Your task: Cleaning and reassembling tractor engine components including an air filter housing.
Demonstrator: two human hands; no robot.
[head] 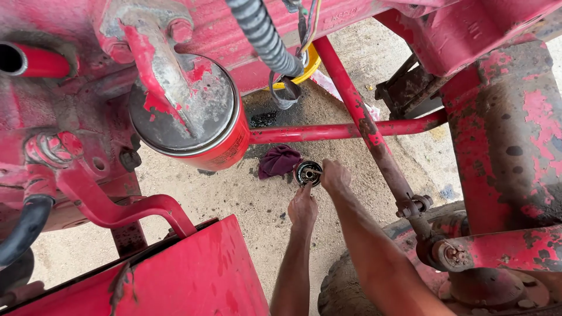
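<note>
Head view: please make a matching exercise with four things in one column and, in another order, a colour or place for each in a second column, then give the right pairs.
Things:
1. cloth
2. round metal part
3. big cylinder
4. ring

Descriptions:
A. yellow, partly hidden behind the ribbed hose
B. red wall with a grey end, mounted on the machine
C. dark purple, lying on the ground
D. dark, on the ground at the two hands, left hand and right hand

Pairs: 1-C, 2-D, 3-B, 4-A
</note>
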